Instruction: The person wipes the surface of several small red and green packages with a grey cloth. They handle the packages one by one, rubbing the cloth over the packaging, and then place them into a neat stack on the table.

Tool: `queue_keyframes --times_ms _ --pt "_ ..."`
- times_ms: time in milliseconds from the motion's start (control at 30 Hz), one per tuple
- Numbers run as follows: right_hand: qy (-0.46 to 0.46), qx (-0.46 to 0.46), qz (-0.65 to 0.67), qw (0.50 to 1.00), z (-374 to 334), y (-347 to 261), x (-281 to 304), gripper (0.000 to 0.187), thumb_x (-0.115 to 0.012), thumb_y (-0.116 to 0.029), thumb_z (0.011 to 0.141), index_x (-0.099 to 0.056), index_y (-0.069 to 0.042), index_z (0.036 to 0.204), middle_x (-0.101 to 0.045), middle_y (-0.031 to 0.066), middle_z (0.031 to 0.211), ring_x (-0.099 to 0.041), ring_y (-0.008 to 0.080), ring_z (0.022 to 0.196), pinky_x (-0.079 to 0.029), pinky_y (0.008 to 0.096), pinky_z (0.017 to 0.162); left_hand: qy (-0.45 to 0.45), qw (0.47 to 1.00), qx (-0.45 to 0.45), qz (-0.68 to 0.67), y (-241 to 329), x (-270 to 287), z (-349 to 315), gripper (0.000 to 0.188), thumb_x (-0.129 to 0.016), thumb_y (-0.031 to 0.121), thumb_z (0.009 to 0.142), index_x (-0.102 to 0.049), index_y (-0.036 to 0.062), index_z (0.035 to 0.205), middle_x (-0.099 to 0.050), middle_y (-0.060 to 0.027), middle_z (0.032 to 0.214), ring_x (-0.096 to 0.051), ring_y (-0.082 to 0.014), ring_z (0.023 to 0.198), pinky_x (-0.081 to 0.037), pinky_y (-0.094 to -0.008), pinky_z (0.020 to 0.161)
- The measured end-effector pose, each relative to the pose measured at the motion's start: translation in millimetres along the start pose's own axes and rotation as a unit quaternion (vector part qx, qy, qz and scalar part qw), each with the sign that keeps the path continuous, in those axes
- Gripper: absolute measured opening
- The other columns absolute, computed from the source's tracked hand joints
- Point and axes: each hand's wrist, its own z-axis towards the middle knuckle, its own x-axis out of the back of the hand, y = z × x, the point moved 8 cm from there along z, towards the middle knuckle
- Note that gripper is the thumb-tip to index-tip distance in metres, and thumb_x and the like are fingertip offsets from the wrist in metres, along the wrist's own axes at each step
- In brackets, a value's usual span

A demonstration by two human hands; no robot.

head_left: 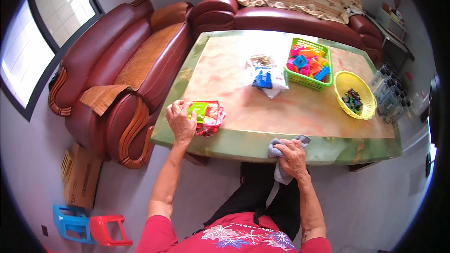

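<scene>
My right hand [293, 157] grips a grey cloth [283, 174] at the near edge of the table [243, 112]. Part of the cloth lies on the tabletop and part hangs over the edge. At the table's left near corner, my left hand [181, 121] rests with bent fingers slightly apart. Its thumb is against a small pile of red packets [213, 121], with a green packet [198, 111] on top. Whether the thumb touches or only overlaps the green packet, I cannot tell.
Farther back are blue-and-white plastic packets [267, 78], a green basket [309, 83] of colourful blocks, and a yellow basket [344, 100] with small dark items. Clear bottles [391, 96] stand beyond the right edge. Red leather sofas [110, 51] line the left and back. Blue [70, 225] and red stools [110, 230] sit lower left.
</scene>
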Motion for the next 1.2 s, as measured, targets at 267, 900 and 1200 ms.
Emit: queue_keyframes --times_ms 267,900,1200 --pt "-0.031 -0.002 0.034 0.999 8.7 16.9 -2.7 0.045 -0.069 -0.011 0.065 -0.067 -0.018 0.109 -0.066 0.0036 0.112 -0.059 0.0279 0.097 -0.046 0.0383 0.088 -0.345 0.707 0.26 -0.559 116.1 -152.3 -19.6 0.026 -0.062 0.023 0.096 -0.061 0.0028 0.112 -0.071 -0.0101 0.09 -0.067 -0.0147 0.062 -0.051 -0.025 0.048" --pt "0.006 -0.016 0.035 0.999 7.5 15.4 2.4 0.047 -0.071 -0.013 0.063 -0.067 -0.018 0.11 -0.064 0.0021 0.113 -0.058 0.0281 0.097 -0.05 0.0387 0.084 -0.378 0.678 0.375 -0.508 162.0 -265.5 0.5 0.026 -0.05 0.017 0.089 -0.063 -0.0043 0.097 -0.069 -0.0146 0.077 -0.069 -0.0224 0.059 -0.053 -0.0313 0.043" --pt "0.035 -0.026 0.032 0.999 4.2 17.8 6.5 0.046 -0.071 -0.012 0.063 -0.067 -0.017 0.109 -0.065 0.0036 0.11 -0.059 0.0286 0.098 -0.05 0.0398 0.083 -0.359 0.645 0.317 -0.596 185.0 -219.5 -28.2 0.02 -0.052 0.006 0.087 -0.064 -0.0077 0.096 -0.068 -0.0139 0.075 -0.066 -0.0182 0.052 -0.054 -0.0295 0.041"
